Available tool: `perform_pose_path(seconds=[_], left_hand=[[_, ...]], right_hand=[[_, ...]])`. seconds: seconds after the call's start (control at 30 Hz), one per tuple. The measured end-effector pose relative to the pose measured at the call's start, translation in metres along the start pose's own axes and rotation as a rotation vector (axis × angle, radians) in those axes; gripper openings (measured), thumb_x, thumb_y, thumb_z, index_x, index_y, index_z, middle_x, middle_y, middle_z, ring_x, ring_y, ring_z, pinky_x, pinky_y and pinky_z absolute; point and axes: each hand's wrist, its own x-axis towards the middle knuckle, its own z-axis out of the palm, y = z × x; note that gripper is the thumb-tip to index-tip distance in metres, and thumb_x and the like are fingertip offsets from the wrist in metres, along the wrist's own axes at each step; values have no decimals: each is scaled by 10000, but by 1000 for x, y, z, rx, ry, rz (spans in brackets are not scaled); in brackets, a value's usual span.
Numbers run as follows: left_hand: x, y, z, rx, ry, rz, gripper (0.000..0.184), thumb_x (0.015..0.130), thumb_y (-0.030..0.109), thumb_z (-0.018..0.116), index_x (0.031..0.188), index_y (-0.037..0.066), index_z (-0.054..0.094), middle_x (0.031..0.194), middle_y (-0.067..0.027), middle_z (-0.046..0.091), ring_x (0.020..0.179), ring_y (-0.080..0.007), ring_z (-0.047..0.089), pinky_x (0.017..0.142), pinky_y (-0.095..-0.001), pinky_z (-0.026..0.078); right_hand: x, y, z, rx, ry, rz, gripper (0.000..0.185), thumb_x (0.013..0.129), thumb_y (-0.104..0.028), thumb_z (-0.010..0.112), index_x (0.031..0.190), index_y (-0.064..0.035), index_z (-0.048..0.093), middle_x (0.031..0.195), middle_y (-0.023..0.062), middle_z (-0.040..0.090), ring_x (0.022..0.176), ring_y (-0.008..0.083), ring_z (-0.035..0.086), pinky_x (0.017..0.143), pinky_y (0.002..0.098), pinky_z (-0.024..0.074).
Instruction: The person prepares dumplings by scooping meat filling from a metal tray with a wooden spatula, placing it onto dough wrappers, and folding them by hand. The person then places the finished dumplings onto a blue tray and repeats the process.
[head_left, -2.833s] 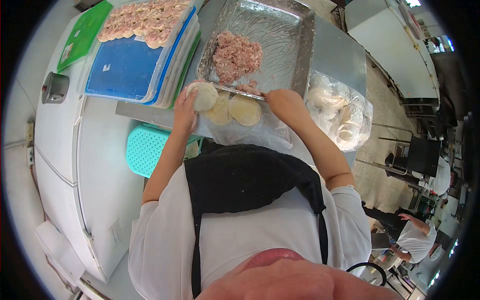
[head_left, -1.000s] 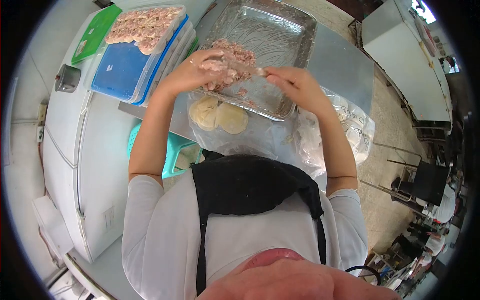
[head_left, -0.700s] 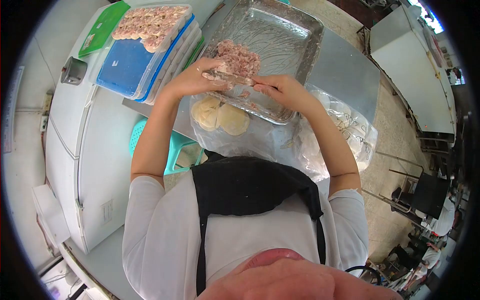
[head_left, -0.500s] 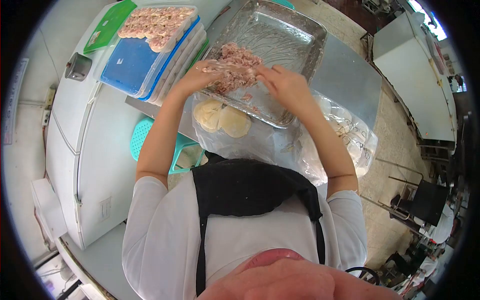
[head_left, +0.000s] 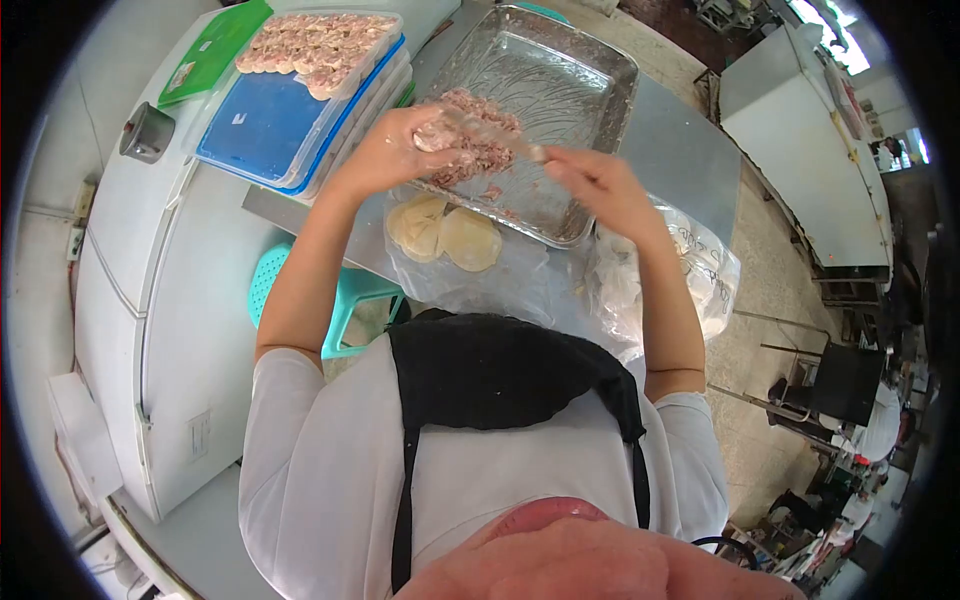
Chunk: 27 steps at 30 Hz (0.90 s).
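Observation:
My left hand (head_left: 385, 152) is cupped around a dumpling (head_left: 433, 134), a pale wrapper with minced meat on it, over the left side of the metal tray (head_left: 612, 100). In my right hand (head_left: 605, 192) is the handle of a flat spatula (head_left: 497, 136), blurred by motion. Its blade reaches left to the dumpling. Beneath lies a heap of minced meat (head_left: 484, 160) in the tray. Round dough wrappers (head_left: 470, 240) rest on a plastic sheet at the tray's near edge, below my left hand.
Stacked plastic boxes (head_left: 262, 130) with finished dumplings (head_left: 315, 45) stand on the left, near a green lid (head_left: 215, 50) and a metal cup (head_left: 148, 133). A plastic bag (head_left: 700, 265) lies on the right. A turquoise stool (head_left: 345, 300) stands below the table's left edge.
My left hand has turned and lifted slightly, showing the dumpling in its fingers. My right hand has drawn a little right and down, with the spatula's blade now at the dumpling.

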Motion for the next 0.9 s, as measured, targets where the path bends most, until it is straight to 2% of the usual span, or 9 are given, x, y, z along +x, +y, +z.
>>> perform_pose_path(seconds=[0.1,0.17,0.3,0.37,0.5,0.57,0.67,0.8,0.9], left_hand=[[0,-2,-6,-35,-192,-6,394,708,116,770,1056,33,607,1046,-59,622,920,-160,590,838,-312,470],[-1,11,-16,-6,-252,-125,419,722,157,764,1088,30,605,960,-95,661,894,-205,599,840,-334,462],[-10,4,-33,-267,-99,-191,477,717,231,785,1097,13,596,988,-104,654,914,-205,594,848,-329,458],[-5,14,-52,-28,-194,-150,565,707,286,802,1134,-14,585,1063,-126,644,970,-205,587,881,-333,452],[-21,-16,-77,-13,21,-165,562,698,313,812,1108,-4,596,1083,-127,637,976,-195,578,879,-341,451],[-25,-8,-94,53,76,71,594,692,331,817,1135,5,592,1110,-151,629,998,-223,587,879,-343,460],[-30,8,-128,-34,-180,-60,691,674,354,829,1197,-13,566,1156,-193,608,1066,-269,585,901,-340,463],[-43,-13,-164,57,-200,-207,725,667,372,833,1192,-44,555,1125,-212,616,1037,-284,599,884,-340,474],[-52,-73,-192,198,-33,-58,631,688,390,813,1104,-27,587,958,-182,643,881,-279,616,786,-347,482]], right_hand=[[1,-23,20,-101,-49,-147,343,921,-306,574,1174,-81,627,980,174,665,877,341,636,785,368,501],[7,-42,6,-449,-18,-170,260,910,-215,593,1137,-103,650,850,126,638,771,273,619,699,321,489],[-2,-93,30,-668,235,-162,237,893,-207,607,1106,-119,658,783,110,608,691,285,594,649,344,483],[4,-103,39,-744,221,-198,276,893,-215,612,1138,-92,639,790,119,614,663,278,592,637,348,485],[18,-140,30,-608,268,-162,286,886,-262,612,1114,-92,638,816,114,630,714,327,612,627,413,486],[22,-157,39,-437,153,-219,314,910,-215,596,1174,-47,610,931,162,646,822,313,626,732,344,497],[42,-160,82,-526,109,-130,291,916,-203,588,1145,-28,627,1023,164,654,890,294,632,788,322,485],[52,-175,84,-625,102,-17,298,912,-188,599,1140,4,623,1050,157,660,900,248,634,805,294,474],[44,-159,90,-391,213,-55,320,911,-179,610,1155,30,604,1004,124,673,895,205,625,780,305,472]])
